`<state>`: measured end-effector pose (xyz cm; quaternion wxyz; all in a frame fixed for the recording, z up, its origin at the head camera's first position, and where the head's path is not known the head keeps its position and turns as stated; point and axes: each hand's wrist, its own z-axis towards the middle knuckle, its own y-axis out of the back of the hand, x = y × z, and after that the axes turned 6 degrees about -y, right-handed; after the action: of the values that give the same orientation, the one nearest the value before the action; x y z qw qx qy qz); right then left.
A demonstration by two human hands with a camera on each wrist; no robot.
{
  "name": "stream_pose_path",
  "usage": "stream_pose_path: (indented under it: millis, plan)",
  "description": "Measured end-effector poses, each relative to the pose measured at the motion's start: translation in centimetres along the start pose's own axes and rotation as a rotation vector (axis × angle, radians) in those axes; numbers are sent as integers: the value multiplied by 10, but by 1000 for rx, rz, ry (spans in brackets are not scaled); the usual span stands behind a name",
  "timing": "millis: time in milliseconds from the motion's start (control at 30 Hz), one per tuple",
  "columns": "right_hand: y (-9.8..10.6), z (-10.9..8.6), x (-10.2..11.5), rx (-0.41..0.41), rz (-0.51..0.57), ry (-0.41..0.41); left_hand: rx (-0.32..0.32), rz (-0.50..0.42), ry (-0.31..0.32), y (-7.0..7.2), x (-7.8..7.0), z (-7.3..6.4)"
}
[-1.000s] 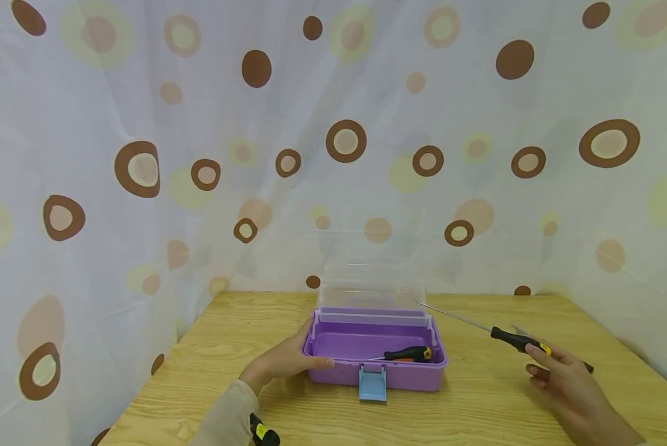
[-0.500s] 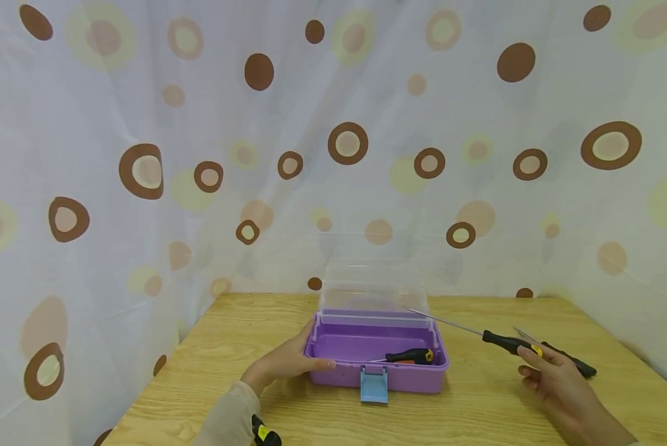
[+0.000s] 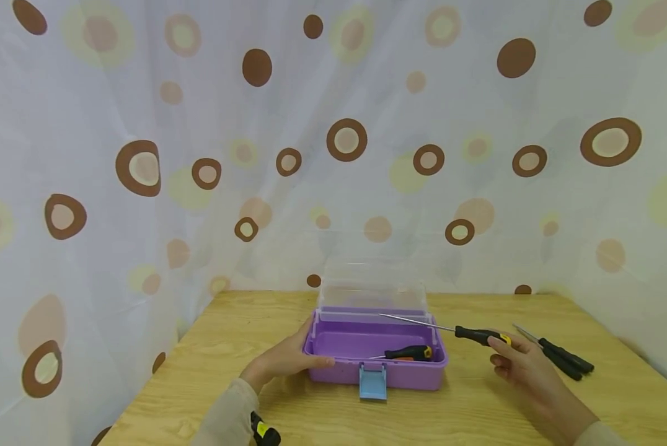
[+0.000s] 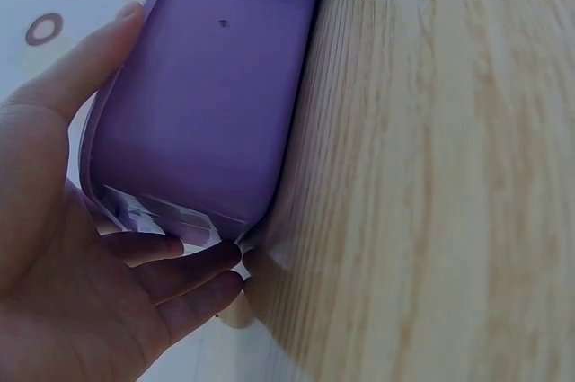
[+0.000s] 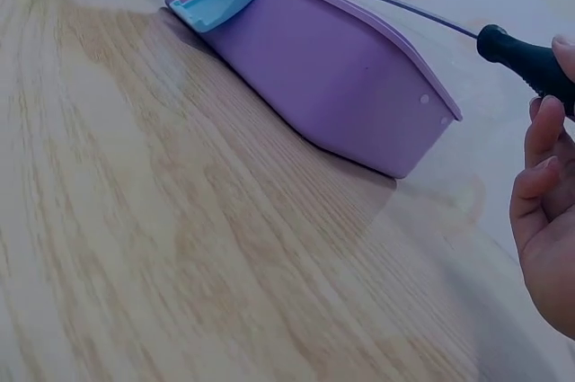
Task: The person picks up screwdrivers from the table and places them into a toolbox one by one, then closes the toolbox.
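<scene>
A purple plastic toolbox [image 3: 411, 376] stands on the table with its clear lid [image 3: 372, 291] raised and blue latch [image 3: 373, 383] hanging down. My left hand [image 3: 280, 360] grips its left end, thumb at the front rim and fingers against the end wall in the left wrist view. With the right hand [image 3: 529, 370] I pinch a long screwdriver [image 3: 475, 335] by the end of its black-and-yellow handle. Its shaft points left, the tip over the box's back part in the head view. Inside the box lies another black-and-yellow screwdriver [image 3: 408, 353], with something orange beside it.
Two dark-handled tools with a pointed metal shaft [image 3: 565, 359] lie on the wooden table [image 3: 244, 322], right of the right hand. A black-and-yellow handle [image 3: 265, 432] shows by the left sleeve at the bottom edge. A patterned curtain [image 3: 367, 186] hangs behind the table.
My right hand has moved left with the screwdriver, bringing the tip over the box and uncovering the tools on the right. The left hand stays on the toolbox.
</scene>
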<state>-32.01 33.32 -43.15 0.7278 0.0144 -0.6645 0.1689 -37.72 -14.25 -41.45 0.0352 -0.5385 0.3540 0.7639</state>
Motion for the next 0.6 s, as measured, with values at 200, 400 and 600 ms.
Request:
stream_pose_path:
  millis: [200,400,600]
  plan:
    - [-12,9,1,8,-24,10,7,9,-7,1,-2,1]
    - [-19,16,3,9,-50,-8,-8,18,8,1,0,1]
    - [-26,25,3,-25,-125,-69,-4,14,4,2,1,1]
